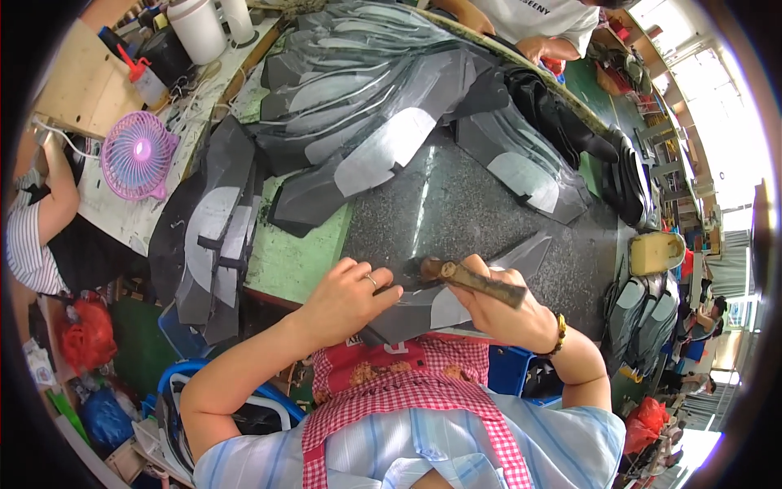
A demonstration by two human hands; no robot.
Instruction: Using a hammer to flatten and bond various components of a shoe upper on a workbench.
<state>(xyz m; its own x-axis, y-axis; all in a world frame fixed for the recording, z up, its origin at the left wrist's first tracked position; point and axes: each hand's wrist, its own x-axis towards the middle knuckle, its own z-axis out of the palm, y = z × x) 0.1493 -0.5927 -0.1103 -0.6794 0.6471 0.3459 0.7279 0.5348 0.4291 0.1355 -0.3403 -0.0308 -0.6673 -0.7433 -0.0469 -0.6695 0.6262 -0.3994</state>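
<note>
The right hand (513, 316) is gripping a brown hammer-like tool (489, 285), its fingers closing around the handle above a dark grey piece (399, 324). That piece is lying at the near edge of a speckled black slab (460, 200). The left hand (342, 297) is curling its fingers beside the tool's head; whether they are pinching anything, I cannot tell. Layered grey pieces (342, 106) are lying beyond.

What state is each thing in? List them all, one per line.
Brown-handled tool: slanted, gripped in the right hand
Left hand: partly curled, grip unclear
Nearest grey panel: lying by both hands, partly covered
Central panel stack: fanned out, overlapping
Purple fan: upright, spinning or stopped unclear
Red-nozzled bottle: standing, nozzle attached
Beaded bracelet: worn on right wrist
</note>
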